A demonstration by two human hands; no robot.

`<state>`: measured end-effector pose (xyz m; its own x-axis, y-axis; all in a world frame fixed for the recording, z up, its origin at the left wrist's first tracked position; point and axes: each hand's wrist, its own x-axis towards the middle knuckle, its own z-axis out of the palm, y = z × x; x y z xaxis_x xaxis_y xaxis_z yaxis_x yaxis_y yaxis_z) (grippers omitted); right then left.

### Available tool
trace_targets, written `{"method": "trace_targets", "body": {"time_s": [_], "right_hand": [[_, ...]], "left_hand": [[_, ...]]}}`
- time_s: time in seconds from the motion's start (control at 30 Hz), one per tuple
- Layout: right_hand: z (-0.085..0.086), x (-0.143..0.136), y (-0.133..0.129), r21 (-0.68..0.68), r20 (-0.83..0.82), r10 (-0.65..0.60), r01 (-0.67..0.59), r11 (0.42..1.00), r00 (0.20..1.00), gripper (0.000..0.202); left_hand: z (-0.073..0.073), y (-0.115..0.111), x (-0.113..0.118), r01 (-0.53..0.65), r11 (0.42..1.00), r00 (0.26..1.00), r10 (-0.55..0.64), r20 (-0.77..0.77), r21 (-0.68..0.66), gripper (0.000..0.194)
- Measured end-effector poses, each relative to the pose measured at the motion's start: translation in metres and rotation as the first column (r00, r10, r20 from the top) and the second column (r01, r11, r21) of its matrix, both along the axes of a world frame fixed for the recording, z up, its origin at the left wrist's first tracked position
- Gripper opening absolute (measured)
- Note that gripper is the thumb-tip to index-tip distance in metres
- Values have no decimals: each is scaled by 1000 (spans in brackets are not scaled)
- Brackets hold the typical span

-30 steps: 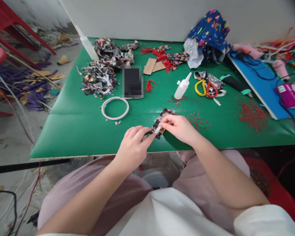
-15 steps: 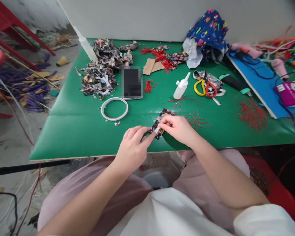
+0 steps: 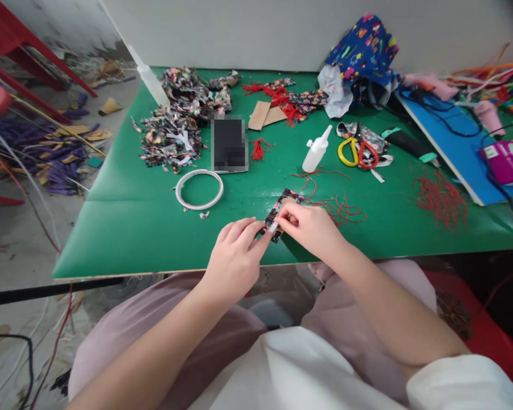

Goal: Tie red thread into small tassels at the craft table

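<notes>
A small dark floral fabric piece lies slantwise near the table's front edge, with a tan patch on its upper part. Across its lower end runs a narrow white strip. My left hand holds the fabric's lower left side, its fingertips pressed against the edge and the strip. Above the strip, my right hand has thumb and forefinger pinched together at the strip's upper end. Loose red cords lie just beyond my right hand. A white squeeze bottle stands upright behind the fabric piece.
On the green table are a white tape roll, a pixelated dark device, a heap of fabric scraps, and scissors with yellow and red handles. A blue board lies at the right.
Both hands stay at the fabric piece and strip in nearly the same pose. Only a very slight shift of the hands and of the view shows.
</notes>
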<state>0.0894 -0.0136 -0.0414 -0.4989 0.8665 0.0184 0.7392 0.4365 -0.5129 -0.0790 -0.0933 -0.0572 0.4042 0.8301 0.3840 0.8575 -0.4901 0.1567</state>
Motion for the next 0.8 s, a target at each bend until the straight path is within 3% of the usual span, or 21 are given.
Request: {"method": "trace_targets", "body": {"time_s": [0.43, 0.8], "right_hand": [[0, -4, -7, 145, 253, 45, -84, 986, 966, 22], [-2, -3, -9, 203, 297, -7, -56, 978, 955, 24]], "left_hand": [[-6, -3, 3, 11, 1000, 1000, -11, 0, -1, 37], [-3, -2, 6, 0, 1000, 999, 0, -46, 7, 34]]}}
